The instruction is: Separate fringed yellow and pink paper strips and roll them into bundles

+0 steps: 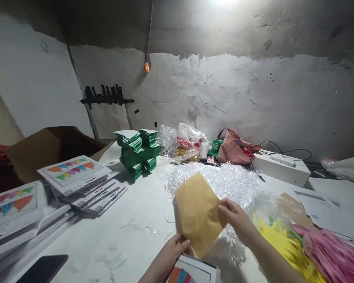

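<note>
A brown kraft paper piece point(199, 212), flat and tilted, is held up over the table; whether it is a sheet or an envelope I cannot tell. My right hand point(234, 216) pinches its right edge between thumb and fingers. At its lower left edge my left hand point(174, 251) is closed on it, the fingertips partly hidden behind. Just below, a white printed box or card point(205, 269) with a picture of coloured tassels shows at the bottom of the view, close to my left hand. Behind the paper lies a heap of shiny white strings point(224, 181).
Printed packs point(76, 173) are stacked at the left, near a dark phone point(43, 269) and an open carton point(56, 145). Bundled green pieces point(135, 153) stand farther back. Yellow tissue tassels point(283, 243) and pink tassels point(333, 251) lie right, below a white box point(283, 169).
</note>
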Motion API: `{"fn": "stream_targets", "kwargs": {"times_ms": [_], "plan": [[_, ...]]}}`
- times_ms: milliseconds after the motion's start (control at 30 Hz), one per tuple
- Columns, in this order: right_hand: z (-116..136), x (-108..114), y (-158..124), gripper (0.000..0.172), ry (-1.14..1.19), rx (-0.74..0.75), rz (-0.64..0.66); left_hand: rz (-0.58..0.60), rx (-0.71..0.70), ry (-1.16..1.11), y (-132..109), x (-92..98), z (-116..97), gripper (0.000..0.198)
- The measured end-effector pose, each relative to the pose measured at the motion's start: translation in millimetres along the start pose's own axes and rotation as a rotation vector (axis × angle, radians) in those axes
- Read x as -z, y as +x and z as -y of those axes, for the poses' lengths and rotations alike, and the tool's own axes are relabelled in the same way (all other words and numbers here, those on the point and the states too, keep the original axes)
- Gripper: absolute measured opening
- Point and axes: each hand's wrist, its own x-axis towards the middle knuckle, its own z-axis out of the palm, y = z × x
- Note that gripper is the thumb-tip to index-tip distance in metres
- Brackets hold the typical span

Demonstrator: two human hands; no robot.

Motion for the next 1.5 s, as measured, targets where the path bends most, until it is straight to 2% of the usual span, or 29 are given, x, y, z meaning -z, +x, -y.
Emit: {"fn": "stream_targets", "kwargs": {"times_ms": [133,300,467,667,767,833,967,1033,1100,1167,1267,1400,1500], "plan": [[-19,4,-53,0.048,0.188,-0.03,-0.049,0.1,-0.011,-0.128,-11,-2.5,-21,0.065],[-55,-6,-89,0.049,0.45,-0.133,-0.108,0.191,0.083,-0.182,-24,-0.7,-38,0.049],[-57,-16,-102,0.05,0.508,-0.137,-0.231,0.192,0.101,-0.184,-33,-6.9,-39,0.042],[-57,-10,-105,0.045,0.455,-0.1,-0.141,0.216,0.111,-0.178,-47,-17.4,-53,0.036],[-60,-5,-106,0.049,0.441,-0.128,-0.1,0.218,0.127,-0.155,-51,-17.4,-60,0.044],[-61,-1,-104,0.054,0.429,-0.116,-0.13,0.199,0.137,-0.137,-51,-16.8,-60,0.051],[-60,7,-101,0.062,0.244,0.005,-0.336,0.195,0.158,-0.15,-50,-15.9,-57,0.05],[-58,9,-101,0.055,0.014,0.065,-0.384,0.202,0.163,-0.16,-50,-16.2,-56,0.045],[-52,5,-102,0.041,-0.247,0.169,-0.394,0.205,0.147,-0.17,-49,-17.5,-55,0.043],[-43,-3,-101,0.028,-0.444,0.316,-0.347,0.197,0.102,-0.186,-48,-19.8,-56,0.044],[-25,-23,-88,0.025,-0.573,0.482,-0.195,0.188,0.037,-0.17,-49,-23.9,-57,0.049],[-8,-54,-63,0.029,-0.629,0.464,-0.017,0.198,0.029,-0.107,-51,-26.2,-58,0.046],[-9,-70,-54,0.026,-0.65,0.445,0.046,0.209,-0.029,-0.076,-50,-23.4,-57,0.042]]}}
